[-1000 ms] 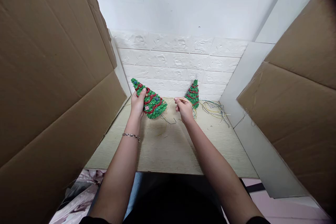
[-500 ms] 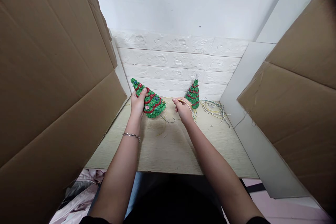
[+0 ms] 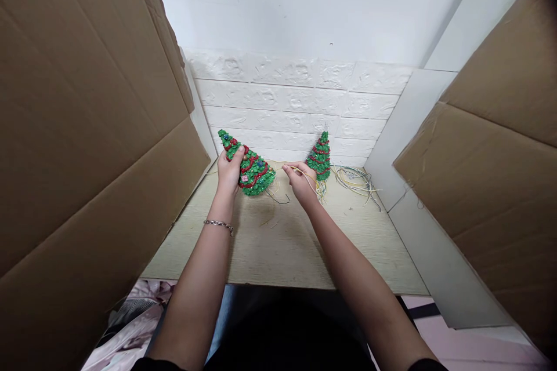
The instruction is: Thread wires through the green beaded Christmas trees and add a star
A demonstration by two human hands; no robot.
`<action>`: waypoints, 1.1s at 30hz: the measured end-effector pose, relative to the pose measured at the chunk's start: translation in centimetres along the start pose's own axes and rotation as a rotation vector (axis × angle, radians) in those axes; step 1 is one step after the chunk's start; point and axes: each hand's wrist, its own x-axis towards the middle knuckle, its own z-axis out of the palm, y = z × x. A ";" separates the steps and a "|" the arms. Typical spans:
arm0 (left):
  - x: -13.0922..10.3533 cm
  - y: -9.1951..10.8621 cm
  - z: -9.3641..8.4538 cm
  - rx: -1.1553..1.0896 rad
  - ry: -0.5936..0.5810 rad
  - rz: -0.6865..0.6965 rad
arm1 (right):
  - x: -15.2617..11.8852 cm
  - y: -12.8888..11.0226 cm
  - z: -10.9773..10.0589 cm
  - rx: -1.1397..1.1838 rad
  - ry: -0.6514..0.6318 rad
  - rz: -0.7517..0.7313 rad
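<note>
My left hand (image 3: pixel 229 172) is closed around a small green Christmas tree ornament (image 3: pixel 256 177) with red garlands, tilted so its top points up and left. Thin wires (image 3: pixel 278 197) stick out near the base of this tree. To its right, my right hand (image 3: pixel 301 179) pinches a pale yellow wire (image 3: pixel 300 170) between thumb and fingers, a short gap from the tree's base. Behind that hand a second Christmas tree (image 3: pixel 321 156) stands upright, its lower left part hidden by the hand.
A loose coil of yellow, white and dark wires (image 3: pixel 354 182) lies at the table's back right. Cardboard panels (image 3: pixel 108 145) rise at left and right. A white brick-pattern wall (image 3: pixel 278 95) closes off the back of the wooden table (image 3: pixel 278 249).
My right hand has shifted slightly left, toward the base of the held tree, with the wire still pinched. My left hand and its tree have barely moved.
</note>
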 end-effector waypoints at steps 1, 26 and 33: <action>0.1 0.0 0.0 -0.004 0.002 0.000 | 0.0 0.1 0.0 -0.008 0.000 -0.014; 0.0 0.0 -0.2 -0.015 0.019 -0.023 | 0.0 0.5 -0.3 -0.208 -0.040 -0.557; -0.1 0.2 -0.1 0.018 0.011 -0.017 | -0.3 0.4 -0.3 -0.246 -0.067 -0.610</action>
